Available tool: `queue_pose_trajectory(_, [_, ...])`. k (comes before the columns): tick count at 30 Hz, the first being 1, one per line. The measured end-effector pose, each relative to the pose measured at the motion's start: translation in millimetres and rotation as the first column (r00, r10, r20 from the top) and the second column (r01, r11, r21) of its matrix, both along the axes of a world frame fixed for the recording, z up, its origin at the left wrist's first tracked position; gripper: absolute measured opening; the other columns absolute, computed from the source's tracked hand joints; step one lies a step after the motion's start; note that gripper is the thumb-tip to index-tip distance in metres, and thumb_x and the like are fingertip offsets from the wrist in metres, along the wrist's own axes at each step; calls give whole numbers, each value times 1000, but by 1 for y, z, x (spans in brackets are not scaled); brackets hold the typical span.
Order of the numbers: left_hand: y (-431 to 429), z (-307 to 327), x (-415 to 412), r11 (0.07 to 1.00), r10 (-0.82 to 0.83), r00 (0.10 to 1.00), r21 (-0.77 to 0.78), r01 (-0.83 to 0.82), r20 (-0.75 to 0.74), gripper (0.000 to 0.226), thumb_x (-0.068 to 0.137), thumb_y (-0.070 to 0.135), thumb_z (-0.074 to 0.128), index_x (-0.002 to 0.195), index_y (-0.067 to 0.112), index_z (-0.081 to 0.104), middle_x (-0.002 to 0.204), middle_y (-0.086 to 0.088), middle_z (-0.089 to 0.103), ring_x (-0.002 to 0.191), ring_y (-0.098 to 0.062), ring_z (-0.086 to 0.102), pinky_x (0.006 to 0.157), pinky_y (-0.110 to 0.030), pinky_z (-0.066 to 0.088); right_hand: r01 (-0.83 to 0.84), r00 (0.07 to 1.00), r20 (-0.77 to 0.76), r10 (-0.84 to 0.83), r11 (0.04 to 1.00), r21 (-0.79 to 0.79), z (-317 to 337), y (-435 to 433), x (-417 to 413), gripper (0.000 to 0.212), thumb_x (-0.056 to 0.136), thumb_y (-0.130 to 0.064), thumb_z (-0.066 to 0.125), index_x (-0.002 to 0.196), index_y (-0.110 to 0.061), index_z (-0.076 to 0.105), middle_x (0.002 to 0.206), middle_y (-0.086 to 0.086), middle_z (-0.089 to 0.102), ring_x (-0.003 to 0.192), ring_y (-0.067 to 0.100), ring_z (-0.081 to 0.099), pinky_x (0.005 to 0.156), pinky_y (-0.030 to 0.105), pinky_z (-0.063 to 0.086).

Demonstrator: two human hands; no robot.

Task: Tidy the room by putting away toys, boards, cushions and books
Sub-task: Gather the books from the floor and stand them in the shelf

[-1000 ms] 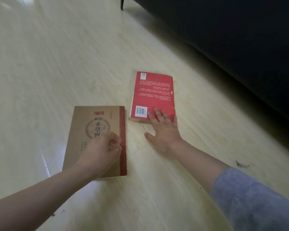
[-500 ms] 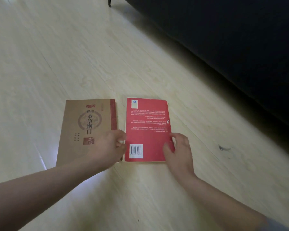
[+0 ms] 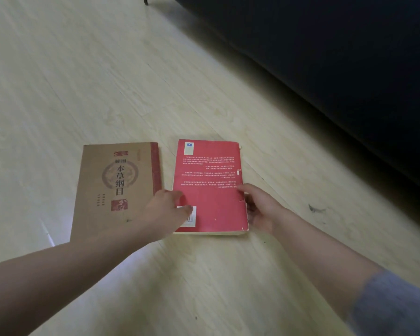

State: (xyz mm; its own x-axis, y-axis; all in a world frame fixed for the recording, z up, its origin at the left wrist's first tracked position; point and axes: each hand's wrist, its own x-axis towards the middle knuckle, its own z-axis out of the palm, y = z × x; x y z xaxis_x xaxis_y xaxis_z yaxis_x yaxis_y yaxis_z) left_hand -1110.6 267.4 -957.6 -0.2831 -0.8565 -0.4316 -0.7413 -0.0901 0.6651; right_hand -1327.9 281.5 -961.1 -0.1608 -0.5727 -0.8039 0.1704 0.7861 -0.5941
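Two books lie side by side on the pale wooden floor (image 3: 107, 69). The brown book (image 3: 112, 185) with dark characters on its cover is on the left. The red book (image 3: 211, 175) lies back cover up on the right, barcode at its near left corner. My left hand (image 3: 166, 209) reaches over the brown book's near right corner and holds the red book's left edge, thumb on the barcode. At the red book's right edge my right hand (image 3: 260, 209) grips it, thumb on the cover and fingers at the side.
A dark sofa (image 3: 325, 69) fills the upper right, and one of its legs (image 3: 146, 0) shows at the top. A small dark scrap (image 3: 314, 209) lies on the floor to the right of my right hand.
My right hand pulled the red book nearer, beside the brown one, then took its right edge. My left hand moved from the brown book onto the red book's left edge.
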Motion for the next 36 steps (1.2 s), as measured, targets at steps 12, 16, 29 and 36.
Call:
queue_pose_trajectory(12, [29,5,-14,947,130,953,319,-37,-274,20,90,26,61,108,20,67,114,7,63,103,-15,62,94,-30,50,-336,701,-704,111,922,-190,61,12,-36,24,80,-30,70,80,-9,59,76,6,67,68,21,61,59,30,47])
queue_pose_trajectory(16, [10,34,-33,889,401,783,409,-208,-475,17,82,32,70,93,20,68,110,-5,67,101,-23,65,91,-40,54,-488,478,-875,74,851,-194,84,28,-22,28,71,-35,72,70,-15,52,68,1,64,64,22,62,55,34,47])
queue_pose_trajectory(29, [-15,60,-52,856,470,819,396,-332,-330,23,79,14,70,95,-2,65,87,-18,71,73,-28,71,62,-42,61,-637,408,-889,209,762,-113,62,74,48,32,72,-48,70,76,-21,53,70,-4,66,66,16,62,58,31,47])
queue_pose_trajectory(36, [-3,30,-7,924,306,859,344,-165,-410,18,82,17,63,98,12,68,97,-5,75,97,-27,69,92,-52,52,-396,797,-553,243,901,-176,23,70,13,46,88,-55,56,118,-20,57,119,-7,62,111,13,59,97,34,46])
